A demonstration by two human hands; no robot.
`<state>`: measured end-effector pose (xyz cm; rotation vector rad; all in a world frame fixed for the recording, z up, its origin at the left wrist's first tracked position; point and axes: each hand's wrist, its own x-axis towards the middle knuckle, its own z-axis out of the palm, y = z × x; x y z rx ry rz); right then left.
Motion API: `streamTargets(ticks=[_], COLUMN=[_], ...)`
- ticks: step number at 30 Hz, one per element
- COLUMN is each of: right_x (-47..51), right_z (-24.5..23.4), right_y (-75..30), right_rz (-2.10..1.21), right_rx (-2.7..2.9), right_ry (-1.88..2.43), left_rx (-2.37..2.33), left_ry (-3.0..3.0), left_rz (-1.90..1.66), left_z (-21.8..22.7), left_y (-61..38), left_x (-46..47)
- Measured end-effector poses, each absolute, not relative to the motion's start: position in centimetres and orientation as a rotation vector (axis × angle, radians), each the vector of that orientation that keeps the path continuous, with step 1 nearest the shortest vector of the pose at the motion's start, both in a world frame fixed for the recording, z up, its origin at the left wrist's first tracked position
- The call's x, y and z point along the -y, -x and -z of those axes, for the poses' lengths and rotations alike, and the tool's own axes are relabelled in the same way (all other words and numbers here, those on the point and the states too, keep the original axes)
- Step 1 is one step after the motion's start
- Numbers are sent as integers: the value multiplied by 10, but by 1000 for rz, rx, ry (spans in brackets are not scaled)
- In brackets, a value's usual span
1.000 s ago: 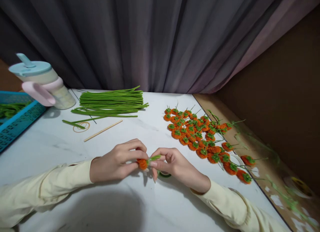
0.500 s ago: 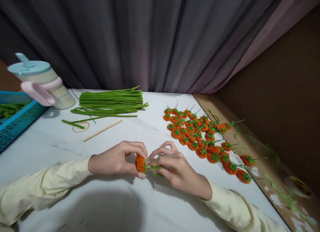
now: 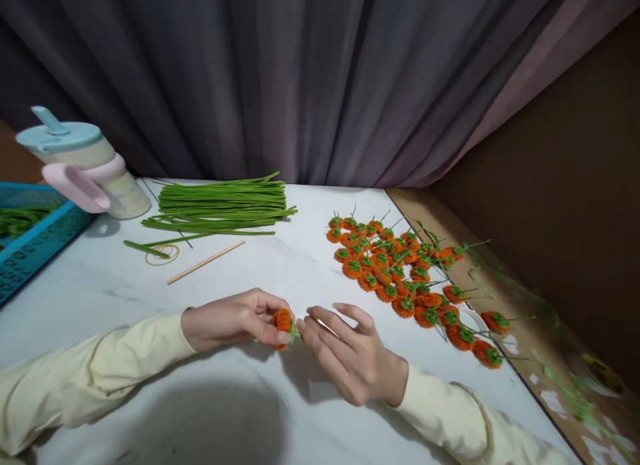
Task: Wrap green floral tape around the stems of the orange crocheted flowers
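My left hand (image 3: 235,320) pinches a small orange pipe-cleaner pumpkin (image 3: 283,320) between thumb and fingers, just above the white marble table (image 3: 280,265). My right hand (image 3: 350,355) sits right beside it, back up, with fingers stretched toward the pumpkin's green stem; its fingertips touch or nearly touch the stem. The roll of green tape seen under that hand earlier is hidden. A pile of finished orange pumpkins with green tops (image 3: 400,271) lies to the right of my hands.
A bundle of green pipe cleaners (image 3: 223,205) lies at the back. Near it are a wooden stick (image 3: 205,262) and a rubber band (image 3: 163,253). A lidded cup with a pink handle (image 3: 83,168) and a blue basket (image 3: 30,241) stand at the left. A grey curtain hangs behind.
My right hand has let go of the green stem and spread its fingers, turning palm down. The left hand has rolled the pumpkin and kept hold of it.
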<state>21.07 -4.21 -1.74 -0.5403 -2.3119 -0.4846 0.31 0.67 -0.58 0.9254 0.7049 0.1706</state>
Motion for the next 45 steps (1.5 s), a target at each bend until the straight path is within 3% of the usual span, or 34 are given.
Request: streamTargets(ticks=[9, 18, 22, 30, 36, 39, 45], right_x=[41, 39, 37, 30, 25, 25, 28], right_z=[13, 14, 15, 0, -1, -2, 1], right_y=[-215, -218, -215, -211, -212, -211, -211], right_rz=[682, 588, 109, -1299, -1930, -1803, -1014], right_rx=[2322, 2402, 2356, 1888, 1500, 1656, 2137], right_ry=[444, 453, 653, 1019, 997, 1001, 924], left_rx=[-599, -643, -698, -532, -505, -577, -615], left_ry=[-567, -417, -737, -1847, -1904, -1722, -1330], left_rz=[-167, -158, -182, -254, -260, -203, -193], left_z=[23, 17, 19, -11, -14, -9, -6], left_y=[-6, -6, -6, 1, 0, -1, 0], left_x=[-2, 3, -6, -22, -14, -14, -14])
